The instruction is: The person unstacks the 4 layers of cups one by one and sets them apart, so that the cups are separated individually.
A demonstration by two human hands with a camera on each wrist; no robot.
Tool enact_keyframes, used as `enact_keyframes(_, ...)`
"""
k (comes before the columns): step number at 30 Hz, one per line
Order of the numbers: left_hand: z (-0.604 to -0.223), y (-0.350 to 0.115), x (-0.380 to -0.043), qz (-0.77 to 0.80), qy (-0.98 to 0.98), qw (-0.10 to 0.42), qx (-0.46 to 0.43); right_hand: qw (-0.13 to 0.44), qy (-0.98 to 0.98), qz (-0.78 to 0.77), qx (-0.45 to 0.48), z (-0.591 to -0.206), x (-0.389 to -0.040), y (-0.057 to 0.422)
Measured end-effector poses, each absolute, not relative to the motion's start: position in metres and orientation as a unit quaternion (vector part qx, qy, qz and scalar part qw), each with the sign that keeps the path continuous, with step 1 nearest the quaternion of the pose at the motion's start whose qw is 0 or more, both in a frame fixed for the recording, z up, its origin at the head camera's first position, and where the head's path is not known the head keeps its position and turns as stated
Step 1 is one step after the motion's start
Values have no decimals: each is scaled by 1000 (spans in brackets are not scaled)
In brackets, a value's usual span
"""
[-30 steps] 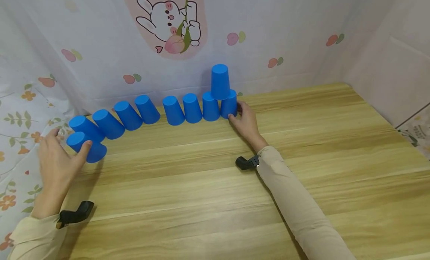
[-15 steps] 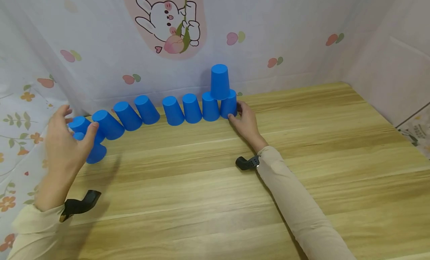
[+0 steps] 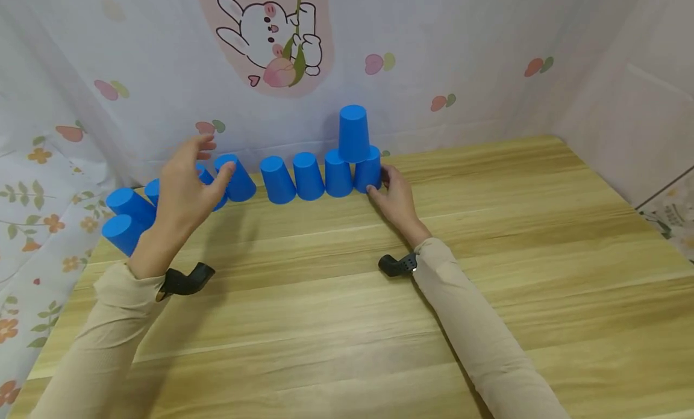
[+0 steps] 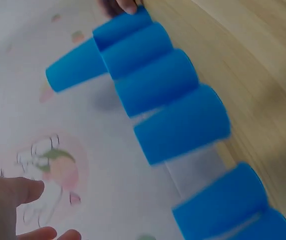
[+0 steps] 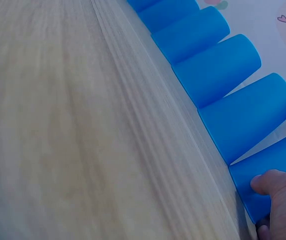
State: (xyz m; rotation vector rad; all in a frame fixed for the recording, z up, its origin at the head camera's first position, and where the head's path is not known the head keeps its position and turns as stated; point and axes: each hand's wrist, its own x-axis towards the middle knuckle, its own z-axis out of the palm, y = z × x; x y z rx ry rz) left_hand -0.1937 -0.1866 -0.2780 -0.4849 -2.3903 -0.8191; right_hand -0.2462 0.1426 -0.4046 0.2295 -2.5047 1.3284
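Upside-down blue cups stand in a row along the back of the table. At the row's right end my right hand [image 3: 398, 202] holds the last blue cup [image 3: 368, 169], thumb in front and fingers around its far side. One upper cup [image 3: 353, 133] sits across the tops of that cup and its neighbour [image 3: 338, 175]. My left hand [image 3: 190, 187] is raised, empty, with thumb and fingers spread, in front of the left half of the row; it hides parts of several cups. In the left wrist view its thumb [image 4: 30, 191] is apart from every cup.
A single cup [image 3: 121, 233] stands in front of the row's left end, partly hidden by my left wrist. Between the left cups and the middle cup [image 3: 278, 181] there is a small gap. A printed curtain [image 3: 412, 34] hangs behind the wooden table [image 3: 336, 304].
My left hand has left the front-left cup and moved right and away from me, rising in front of the row with nothing in it. The right hand stays on its cup.
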Motion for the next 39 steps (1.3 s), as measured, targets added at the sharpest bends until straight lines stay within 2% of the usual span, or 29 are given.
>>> enact_keyframes(7, -272, -126, -211, -381, -879, 198, -208, 147, -868, 468, 80, -405, -245, 143)
enact_keyframes(12, -270, -84, -226, -339, -880, 197, -268, 145, -864, 475, 83, -404, -245, 142)
enact_keyframes(16, -268, -64, -240, -331, -886, 184, -266, 148, -865, 472, 81, -404, -246, 142)
enact_keyframes(22, -268, -44, -255, -381, -878, 158, -241, 150, -868, 466, 77, -404, -247, 143)
enact_keyframes(32, -271, -24, -266, -370, -886, 157, -232, 151, -872, 459, 76, -404, -248, 144)
enact_keyframes(39, -281, -19, -276, -407, -880, 124, -210, 145, -871, 464, 75, -405, -248, 143)
